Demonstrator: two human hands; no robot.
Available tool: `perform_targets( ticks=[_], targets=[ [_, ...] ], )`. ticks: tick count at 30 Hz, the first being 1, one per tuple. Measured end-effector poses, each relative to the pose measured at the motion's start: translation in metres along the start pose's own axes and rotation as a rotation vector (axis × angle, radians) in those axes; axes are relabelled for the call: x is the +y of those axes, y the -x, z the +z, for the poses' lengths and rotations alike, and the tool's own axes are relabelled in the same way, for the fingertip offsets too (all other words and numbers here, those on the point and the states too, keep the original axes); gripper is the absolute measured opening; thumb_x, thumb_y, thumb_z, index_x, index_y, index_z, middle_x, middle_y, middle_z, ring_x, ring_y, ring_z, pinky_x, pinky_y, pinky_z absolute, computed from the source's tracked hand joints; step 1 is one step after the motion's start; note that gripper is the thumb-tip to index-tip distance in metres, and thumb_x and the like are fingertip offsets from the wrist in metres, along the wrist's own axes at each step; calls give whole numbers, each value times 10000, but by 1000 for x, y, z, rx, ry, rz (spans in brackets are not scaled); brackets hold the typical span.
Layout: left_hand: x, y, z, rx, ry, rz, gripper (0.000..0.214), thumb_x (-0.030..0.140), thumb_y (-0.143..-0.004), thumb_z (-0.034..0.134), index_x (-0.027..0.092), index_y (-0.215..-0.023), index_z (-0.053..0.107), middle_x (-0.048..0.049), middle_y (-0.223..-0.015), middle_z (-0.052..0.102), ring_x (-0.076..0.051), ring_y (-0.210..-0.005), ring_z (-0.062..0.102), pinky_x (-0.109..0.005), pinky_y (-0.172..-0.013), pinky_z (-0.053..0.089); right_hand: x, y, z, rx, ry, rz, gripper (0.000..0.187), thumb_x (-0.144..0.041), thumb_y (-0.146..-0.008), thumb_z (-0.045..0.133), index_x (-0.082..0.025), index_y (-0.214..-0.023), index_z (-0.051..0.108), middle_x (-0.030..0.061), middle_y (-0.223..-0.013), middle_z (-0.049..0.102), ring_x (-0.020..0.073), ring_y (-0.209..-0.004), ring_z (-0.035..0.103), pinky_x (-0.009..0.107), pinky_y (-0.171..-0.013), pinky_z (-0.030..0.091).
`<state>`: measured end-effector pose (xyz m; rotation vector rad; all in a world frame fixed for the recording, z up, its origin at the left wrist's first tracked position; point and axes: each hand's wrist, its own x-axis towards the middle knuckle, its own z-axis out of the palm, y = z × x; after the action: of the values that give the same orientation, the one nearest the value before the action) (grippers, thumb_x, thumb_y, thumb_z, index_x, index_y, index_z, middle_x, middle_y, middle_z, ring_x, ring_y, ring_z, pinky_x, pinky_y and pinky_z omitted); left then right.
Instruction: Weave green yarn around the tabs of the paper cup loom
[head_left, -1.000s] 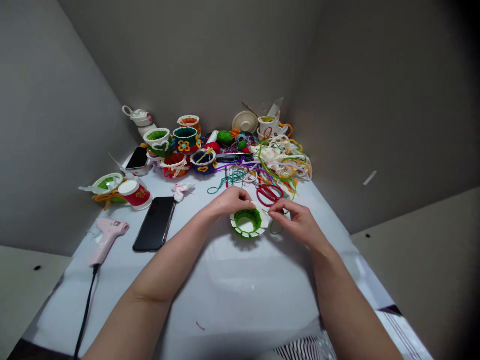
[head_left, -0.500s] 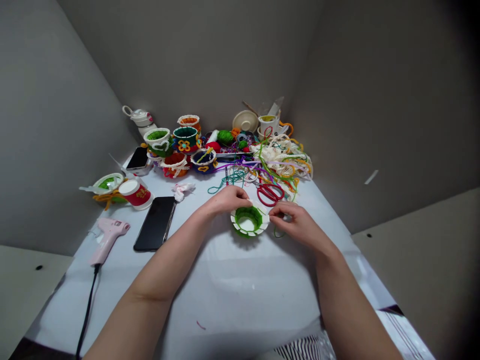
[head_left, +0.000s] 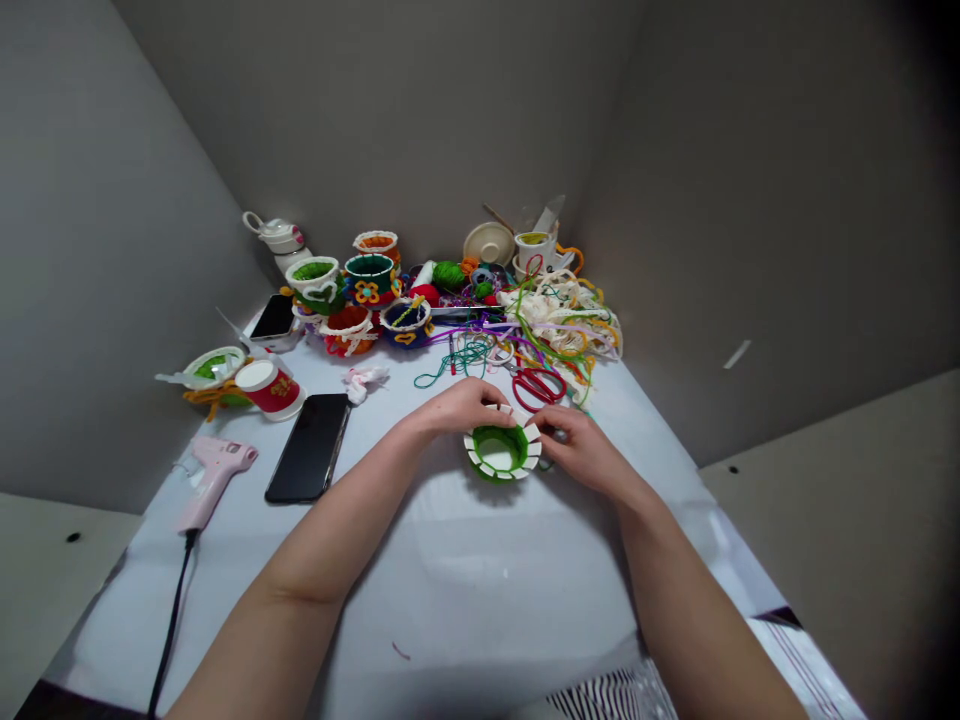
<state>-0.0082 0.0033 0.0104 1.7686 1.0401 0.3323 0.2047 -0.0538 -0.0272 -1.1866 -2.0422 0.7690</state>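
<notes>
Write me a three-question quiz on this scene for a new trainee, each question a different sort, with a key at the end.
1. Multiple choice: which thing does the left hand grip?
a) the bottle
b) the slit-rimmed cup
c) the crumpled tissue

2. True or false: the red scissors lie farther from the person than the right hand.

3. Fill the gap: the pink glue gun has a ____ cord.

Key: 1. b, with the thumb over its rim. 2. True. 3. black.
</notes>
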Motion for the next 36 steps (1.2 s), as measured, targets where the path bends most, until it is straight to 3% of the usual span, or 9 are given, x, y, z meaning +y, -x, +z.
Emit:
perform_targets(
  ticks=[8, 16, 21, 29, 36],
  targets=[
    [-7, -3, -3, 179, 32, -80, 285, 410, -670, 698, 131, -721, 672, -14, -676, 613, -114, -619, 510, -233, -563, 362, 2, 3, -10, 101, -82, 108, 141, -305, -847, 594, -187, -826, 668, 48, -843, 700, 186, -778, 615, 314, -731, 473],
    [-5, -2, -3, 180, 0, -86, 275, 411, -676, 683, 139, -699, 658, -6, -653, 591, -117, -612, 501, -242, -565, 366, -9, 4, -10, 201, -145, 94, 153, -334, -841, 631, -193, -792, 663, 36, -794, 681, 184, -762, 609, 306, -724, 469],
    [-4, -1, -4, 191, -7, -90, 265, 401, -677, 683, 138, -685, 648, -3, -646, 571, -110, -603, 480, -237, -546, 342, -10, 4, -11, 138, -88, -11, 122, -292, -859, 604, -205, -780, 640, 37, -797, 671, 187, -768, 602, 323, -755, 466],
    [-4, 0, -5, 183, 13, -117, 253, 382, -659, 673, 133, -701, 651, -5, -648, 577, -105, -596, 469, -237, -548, 335, -5, 5, -12, 16, 2, -40, 119, -191, -826, 571, -199, -727, 636, 21, -736, 653, 171, -720, 586, 303, -713, 441],
    [-8, 3, -15, -1, -36, -44, 202, 303, -678, 612, 148, -796, 664, -4, -725, 629, -121, -654, 523, -229, -582, 378, -2, 1, -1, -25, 17, -58, 116, -159, -822, 564, -189, -750, 649, 39, -756, 654, 179, -726, 570, 304, -678, 427]
  ],
)
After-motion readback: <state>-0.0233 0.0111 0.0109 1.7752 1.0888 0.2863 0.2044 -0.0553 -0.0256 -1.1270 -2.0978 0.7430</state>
